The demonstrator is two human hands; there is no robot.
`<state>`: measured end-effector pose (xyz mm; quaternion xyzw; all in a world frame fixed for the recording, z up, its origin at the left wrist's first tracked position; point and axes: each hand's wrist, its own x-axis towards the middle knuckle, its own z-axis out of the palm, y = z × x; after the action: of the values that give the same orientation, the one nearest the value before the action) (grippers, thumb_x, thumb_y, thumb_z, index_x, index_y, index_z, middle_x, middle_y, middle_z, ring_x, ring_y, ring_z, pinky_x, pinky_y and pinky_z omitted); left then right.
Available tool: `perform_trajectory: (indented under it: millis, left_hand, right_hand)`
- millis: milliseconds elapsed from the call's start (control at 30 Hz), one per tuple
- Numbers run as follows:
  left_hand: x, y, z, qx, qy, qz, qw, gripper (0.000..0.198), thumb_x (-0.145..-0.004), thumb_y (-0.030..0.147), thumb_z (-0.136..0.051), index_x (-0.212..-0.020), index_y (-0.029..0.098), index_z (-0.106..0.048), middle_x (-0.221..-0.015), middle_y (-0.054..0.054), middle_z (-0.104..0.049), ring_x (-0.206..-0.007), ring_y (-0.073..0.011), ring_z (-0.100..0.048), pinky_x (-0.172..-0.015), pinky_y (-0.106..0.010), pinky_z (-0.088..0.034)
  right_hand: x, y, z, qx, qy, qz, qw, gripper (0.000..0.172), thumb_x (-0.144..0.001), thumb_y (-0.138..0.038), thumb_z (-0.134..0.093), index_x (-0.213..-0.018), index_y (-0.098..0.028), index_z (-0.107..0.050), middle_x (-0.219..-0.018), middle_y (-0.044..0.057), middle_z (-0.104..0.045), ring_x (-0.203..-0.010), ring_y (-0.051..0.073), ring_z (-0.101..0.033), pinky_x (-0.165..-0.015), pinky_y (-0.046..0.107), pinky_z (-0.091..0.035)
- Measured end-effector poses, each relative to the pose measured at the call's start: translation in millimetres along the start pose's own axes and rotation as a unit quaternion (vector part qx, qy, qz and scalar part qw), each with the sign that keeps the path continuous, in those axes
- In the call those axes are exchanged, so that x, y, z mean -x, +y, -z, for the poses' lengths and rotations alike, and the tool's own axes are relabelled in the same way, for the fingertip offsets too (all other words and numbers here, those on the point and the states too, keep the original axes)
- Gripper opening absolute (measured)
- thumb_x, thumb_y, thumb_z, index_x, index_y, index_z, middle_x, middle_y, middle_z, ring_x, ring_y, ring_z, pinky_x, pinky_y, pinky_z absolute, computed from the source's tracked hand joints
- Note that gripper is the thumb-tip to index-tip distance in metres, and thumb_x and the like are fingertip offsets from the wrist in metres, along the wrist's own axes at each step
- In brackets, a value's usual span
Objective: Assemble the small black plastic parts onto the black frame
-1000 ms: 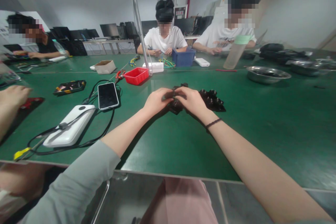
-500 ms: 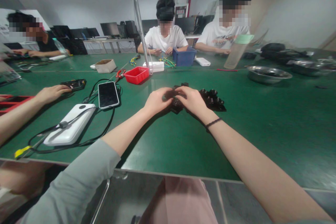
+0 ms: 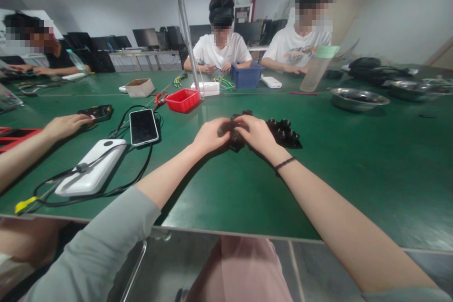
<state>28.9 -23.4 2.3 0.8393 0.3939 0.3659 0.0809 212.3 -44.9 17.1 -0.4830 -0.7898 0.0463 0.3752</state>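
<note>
Both my hands meet over a dark part with round knobs (image 3: 236,140) on the green table. My left hand (image 3: 211,136) has its fingers curled round the part's left side. From the right, my right hand (image 3: 260,133) grips it with bent fingers and the thumb close to the left one. The fingers hide much of the part, and its exact kind is unclear. Just right of my right hand lies a black cluster of similar knobbed pieces (image 3: 284,133).
Left of my arm lie a phone (image 3: 144,127), a white power bank (image 3: 92,167) and black cables. Beyond are a red tray (image 3: 183,100), a metal pole (image 3: 185,23) and a blue bin (image 3: 247,75). A metal bowl (image 3: 359,99) stands right. A co-worker's hand (image 3: 71,126) touches a dark device.
The whole view has shifted slightly, moving things a little left in the picture. My hands keep the same grip on the dark part, with no clear movement of it.
</note>
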Motion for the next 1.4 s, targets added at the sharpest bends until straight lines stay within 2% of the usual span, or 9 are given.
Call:
perform_trajectory:
  millis: [200,433,533,1000,1400]
  left_hand:
    - [-0.2,0.3,0.2,0.001,-0.006,-0.004,1.0,0.035,-0.081,0.018,-0.061,-0.116,0.017,-0.064,-0.115,-0.008,-0.072,-0.106,-0.0209,-0.069,-0.095,-0.033,-0.055]
    - [0.2,1.4,-0.6,0.027,-0.019,0.038,0.999,0.042,-0.079,0.02,-0.061,-0.121,0.019,-0.055,-0.115,-0.008,-0.071,-0.107,-0.0232,-0.069,-0.093,-0.037,-0.055]
    - [0.6,0.0,-0.9,0.046,-0.019,0.052,0.997,0.039,-0.078,0.021,-0.061,-0.116,0.018,-0.055,-0.108,-0.009,-0.072,-0.103,-0.0235,-0.07,-0.09,-0.037,-0.056]
    - [-1.0,-1.2,-1.0,0.004,0.006,-0.008,1.0,0.032,-0.078,0.016,-0.06,-0.11,0.015,-0.06,-0.112,-0.01,-0.068,-0.104,-0.0219,-0.066,-0.094,-0.039,-0.055]
    - [-1.3,-3.0,-1.3,0.003,0.0,-0.002,1.0,0.036,-0.078,0.015,-0.061,-0.114,0.013,-0.061,-0.115,-0.012,-0.068,-0.103,-0.022,-0.067,-0.094,-0.039,-0.056]
  right_hand:
    - [-0.4,-0.4,-0.3,0.004,-0.001,-0.002,1.0,0.021,-0.084,-0.009,-0.062,-0.102,-0.016,-0.069,-0.106,0.011,-0.074,-0.099,0.025,-0.07,-0.091,0.04,-0.055]
    - [-0.2,2.5,-1.8,-0.006,0.007,0.003,1.0,0.021,-0.083,-0.008,-0.063,-0.101,-0.017,-0.069,-0.105,0.01,-0.075,-0.097,0.024,-0.071,-0.089,0.039,-0.056]
    - [-0.1,1.6,-1.6,-0.011,0.006,-0.002,1.0,0.021,-0.083,-0.007,-0.063,-0.101,-0.015,-0.069,-0.105,0.011,-0.075,-0.098,0.023,-0.071,-0.091,0.039,-0.056]
    - [-0.4,3.9,-2.6,-0.008,0.017,0.009,1.0,0.022,-0.082,-0.006,-0.062,-0.1,-0.017,-0.069,-0.105,0.01,-0.075,-0.097,0.024,-0.071,-0.089,0.04,-0.056]
    - [-1.3,2.1,-2.2,0.009,0.009,0.004,1.0,0.021,-0.083,-0.006,-0.061,-0.099,-0.016,-0.069,-0.103,0.011,-0.075,-0.097,0.024,-0.071,-0.09,0.04,-0.055]
